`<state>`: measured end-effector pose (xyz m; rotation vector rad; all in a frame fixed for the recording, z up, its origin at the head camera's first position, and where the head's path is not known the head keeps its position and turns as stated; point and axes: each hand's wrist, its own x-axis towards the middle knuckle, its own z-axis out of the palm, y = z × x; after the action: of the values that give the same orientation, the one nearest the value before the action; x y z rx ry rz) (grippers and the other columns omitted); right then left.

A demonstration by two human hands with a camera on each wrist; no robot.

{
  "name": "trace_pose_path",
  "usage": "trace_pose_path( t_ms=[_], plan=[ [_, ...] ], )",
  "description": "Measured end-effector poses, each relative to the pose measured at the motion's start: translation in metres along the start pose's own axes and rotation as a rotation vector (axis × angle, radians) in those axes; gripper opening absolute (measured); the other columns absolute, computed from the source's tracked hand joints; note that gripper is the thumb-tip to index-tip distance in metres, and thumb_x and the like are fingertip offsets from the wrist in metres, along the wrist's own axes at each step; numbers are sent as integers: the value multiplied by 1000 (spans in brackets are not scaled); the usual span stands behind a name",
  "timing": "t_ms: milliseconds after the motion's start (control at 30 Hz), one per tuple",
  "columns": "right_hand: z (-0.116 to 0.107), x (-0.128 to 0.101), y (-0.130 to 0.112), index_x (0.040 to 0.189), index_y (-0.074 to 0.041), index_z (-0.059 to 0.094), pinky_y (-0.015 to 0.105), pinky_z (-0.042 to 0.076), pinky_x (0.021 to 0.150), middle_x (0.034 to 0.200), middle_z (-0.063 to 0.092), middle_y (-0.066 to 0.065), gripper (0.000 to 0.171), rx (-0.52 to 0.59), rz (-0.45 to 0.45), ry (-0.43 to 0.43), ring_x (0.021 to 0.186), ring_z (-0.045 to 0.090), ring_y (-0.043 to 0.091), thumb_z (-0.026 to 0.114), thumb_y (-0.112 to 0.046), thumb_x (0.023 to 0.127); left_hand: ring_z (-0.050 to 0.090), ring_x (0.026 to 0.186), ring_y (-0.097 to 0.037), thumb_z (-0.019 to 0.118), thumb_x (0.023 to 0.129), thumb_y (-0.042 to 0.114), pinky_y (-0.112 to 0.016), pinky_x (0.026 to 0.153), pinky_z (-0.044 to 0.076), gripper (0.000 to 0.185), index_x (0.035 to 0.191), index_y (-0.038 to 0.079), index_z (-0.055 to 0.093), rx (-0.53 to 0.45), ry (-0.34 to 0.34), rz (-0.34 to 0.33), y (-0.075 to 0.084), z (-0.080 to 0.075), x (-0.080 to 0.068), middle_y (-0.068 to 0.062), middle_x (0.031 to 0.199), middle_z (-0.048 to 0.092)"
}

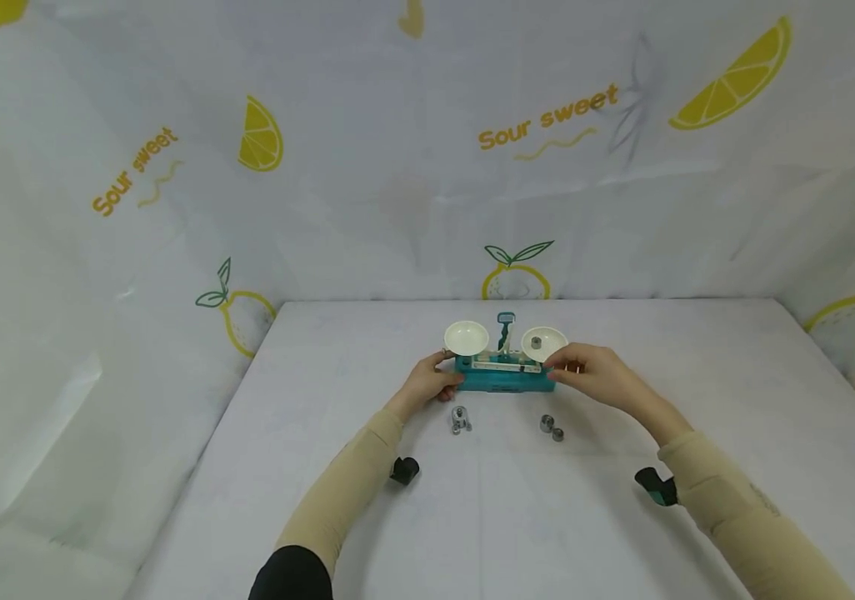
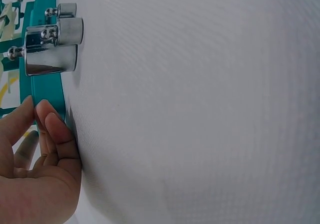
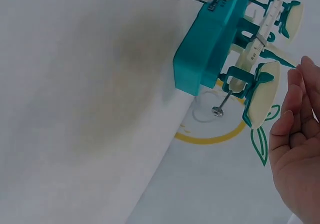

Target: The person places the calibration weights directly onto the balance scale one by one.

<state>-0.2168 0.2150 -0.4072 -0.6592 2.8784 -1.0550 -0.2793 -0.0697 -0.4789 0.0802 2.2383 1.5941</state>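
Note:
A teal balance scale (image 1: 506, 381) with two cream pans stands on the table. My left hand (image 1: 431, 379) grips the left end of its base, thumb and fingertips against the teal edge in the left wrist view. At the opposite end, my right hand (image 1: 594, 373) is beside the base, below the right pan (image 1: 557, 350). In the right wrist view its fingers are loosely bent near that pan, with nothing visible between them. A small metal weight (image 1: 536, 342) sits in the right pan; no load shows in the left pan (image 1: 467, 338).
In front of the scale at left stands a large chrome weight (image 2: 50, 58) with smaller ones close by. Two more metal weights (image 1: 547, 423) are toward the right. White cloth covers the table (image 1: 487, 517); a lemon-printed sheet (image 1: 397, 208) hangs behind it.

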Motion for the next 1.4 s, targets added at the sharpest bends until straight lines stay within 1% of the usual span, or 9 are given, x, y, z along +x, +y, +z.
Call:
trace_pose_path(
  t_ms=[200, 433, 600, 733, 900, 1100, 1267, 1333, 1400],
  plan=[
    [11, -10, 11, 102, -4, 67, 20, 44, 61, 82, 62, -1, 18, 57, 8, -112, 72, 49, 4, 64, -14, 88, 50, 52, -8, 65, 86, 12, -19, 51, 43, 56, 138, 10, 43, 3, 6, 3, -2, -1, -2, -1, 63, 54],
    [20, -12, 21, 108, -5, 65, 21, 45, 66, 96, 67, 5, 21, 81, 78, -285, 77, 52, 9, 61, -12, 88, 51, 53, -9, 65, 86, 13, -20, 52, 43, 57, 138, 10, 43, 10, -7, 21, 1, -1, -3, -2, 63, 54],
    [25, -11, 26, 108, -6, 65, 22, 45, 65, 88, 63, 0, 23, 106, 96, -351, 76, 52, 11, 64, -15, 87, 51, 53, -11, 66, 86, 13, -20, 52, 43, 57, 139, 10, 42, 9, -12, 20, 0, -1, -3, -2, 64, 54],
    [26, -11, 28, 107, -6, 65, 21, 45, 64, 84, 61, -1, 22, 93, 67, -370, 75, 51, 9, 64, -13, 86, 50, 54, -12, 66, 86, 13, -22, 52, 43, 58, 139, 9, 42, -4, -15, 21, -1, -1, -2, -3, 63, 54],
    [28, -10, 29, 106, -6, 67, 20, 46, 64, 87, 64, -2, 21, 59, 18, -383, 75, 52, 4, 64, -13, 86, 50, 53, -12, 65, 86, 12, -22, 52, 43, 56, 138, 10, 43, -1, -10, 20, -1, 0, -3, -3, 63, 53],
    [31, -9, 30, 108, -7, 68, 19, 47, 66, 87, 64, -4, 24, 44, 37, -411, 75, 53, 4, 65, -17, 86, 51, 52, -10, 66, 86, 13, -20, 52, 43, 56, 137, 11, 44, -4, 2, 8, 1, 0, -4, -2, 64, 54],
    [32, -10, 29, 108, -6, 67, 19, 47, 66, 88, 64, -3, 25, 53, 41, -420, 76, 53, 5, 66, -18, 86, 51, 56, -14, 63, 88, 10, -25, 57, 44, 55, 139, 7, 42, -8, -19, 6, 14, -2, -16, -5, 66, 54],
    [33, -10, 27, 106, -6, 67, 19, 47, 67, 88, 64, -3, 24, 47, 41, -413, 76, 52, 5, 66, -19, 86, 50, 57, -15, 62, 88, 10, -25, 57, 44, 56, 139, 6, 41, -9, -24, 5, 14, -2, -16, -5, 66, 54],
    [34, -10, 26, 105, -7, 67, 20, 47, 67, 87, 64, -3, 22, 28, 39, -401, 76, 52, 5, 66, -19, 86, 50, 56, -14, 64, 87, 12, -24, 55, 43, 57, 139, 8, 41, -12, -18, 8, 7, -1, -10, -5, 66, 54]
  ],
)
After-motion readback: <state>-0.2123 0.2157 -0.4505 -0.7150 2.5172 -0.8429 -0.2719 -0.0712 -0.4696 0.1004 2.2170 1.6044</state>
